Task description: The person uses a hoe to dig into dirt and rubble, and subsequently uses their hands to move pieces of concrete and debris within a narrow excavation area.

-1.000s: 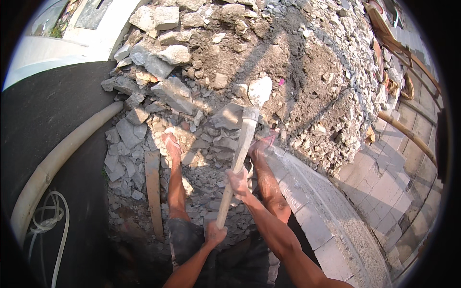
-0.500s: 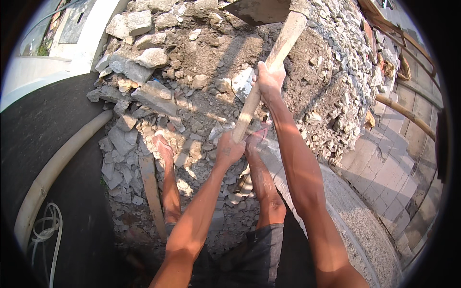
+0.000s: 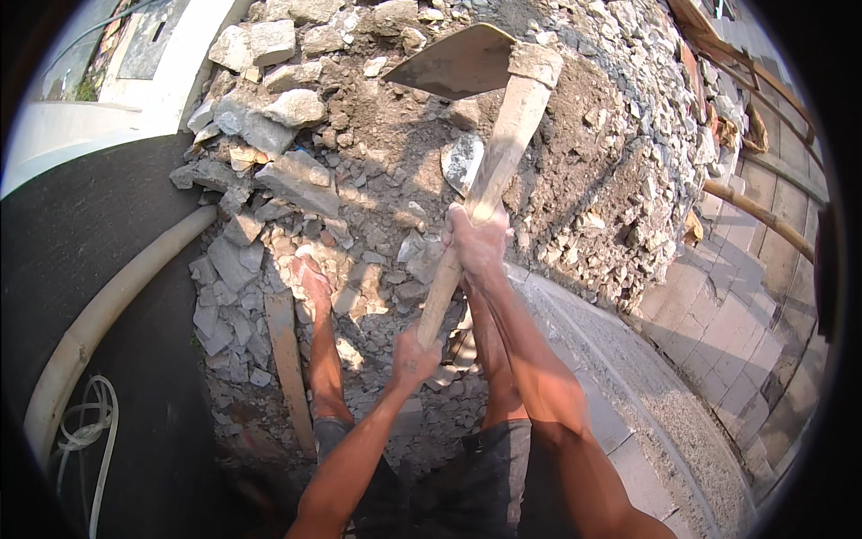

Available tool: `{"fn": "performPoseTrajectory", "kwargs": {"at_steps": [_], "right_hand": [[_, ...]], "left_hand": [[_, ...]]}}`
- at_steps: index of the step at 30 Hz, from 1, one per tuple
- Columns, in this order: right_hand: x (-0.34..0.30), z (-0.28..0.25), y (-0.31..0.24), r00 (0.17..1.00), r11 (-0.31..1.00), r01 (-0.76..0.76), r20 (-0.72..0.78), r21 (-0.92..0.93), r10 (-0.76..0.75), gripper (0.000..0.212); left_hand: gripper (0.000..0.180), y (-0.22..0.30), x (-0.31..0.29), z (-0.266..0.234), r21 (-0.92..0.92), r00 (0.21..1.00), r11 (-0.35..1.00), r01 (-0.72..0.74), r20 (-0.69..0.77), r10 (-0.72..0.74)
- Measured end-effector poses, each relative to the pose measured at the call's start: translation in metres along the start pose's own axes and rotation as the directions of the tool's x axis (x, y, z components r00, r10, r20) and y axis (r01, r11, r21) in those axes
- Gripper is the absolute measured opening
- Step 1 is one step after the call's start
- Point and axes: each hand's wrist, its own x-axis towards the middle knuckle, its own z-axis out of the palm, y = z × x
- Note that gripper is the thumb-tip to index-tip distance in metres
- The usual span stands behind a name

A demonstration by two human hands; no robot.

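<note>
Both hands grip the pale wooden handle (image 3: 489,175) of a hoe. My right hand (image 3: 476,241) holds it midway up; my left hand (image 3: 415,359) clasps the lower end. The flat metal blade (image 3: 458,63) is raised over a heap of broken concrete and earth (image 3: 377,135), pointing left. My bare legs stand on the rubble below the hands, the left foot (image 3: 310,274) on small pieces.
A wooden plank (image 3: 289,359) lies by my left leg. A thick pale pipe (image 3: 99,314) and a coiled white hose (image 3: 85,431) lie on the dark ground at left. Grey paving blocks (image 3: 718,332) and a curb run along the right. Wooden poles (image 3: 763,216) lean at far right.
One second ago the blade rested in the rubble. It swung up out of view, and now sits slightly lower with the blade visible; both hands have slid down the handle.
</note>
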Motion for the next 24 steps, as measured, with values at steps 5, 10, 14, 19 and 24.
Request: {"fn": "performPoseTrajectory", "kwargs": {"at_steps": [5,10,14,19,24], "right_hand": [[0.122,0.008,-0.062,0.979,0.969,0.204,-0.04,0.142,-0.2,0.016],[0.055,0.031,0.042,0.987,0.987,-0.16,-0.005,0.018,0.161,0.034],[-0.005,0.04,0.107,0.98,0.955,-0.195,-0.006,-0.222,0.199,0.041],[-0.067,0.023,0.119,0.977,0.947,-0.196,0.031,-0.254,0.211,0.043],[-0.022,0.032,0.027,0.998,0.996,-0.067,0.011,-0.055,0.067,0.024]], "left_hand": [[0.03,0.072,0.114,0.0,0.048,0.988,0.987,-0.153,0.012,0.153],[0.022,-0.008,0.031,0.0,0.045,0.99,0.989,0.139,0.009,-0.139],[0.013,-0.059,-0.042,-0.006,-0.007,0.922,0.924,0.382,0.072,-0.38],[0.024,-0.072,-0.106,-0.007,0.053,0.874,0.886,0.461,0.143,-0.464],[0.028,-0.033,-0.027,-0.019,0.037,0.994,0.995,0.095,0.051,-0.097]]}}
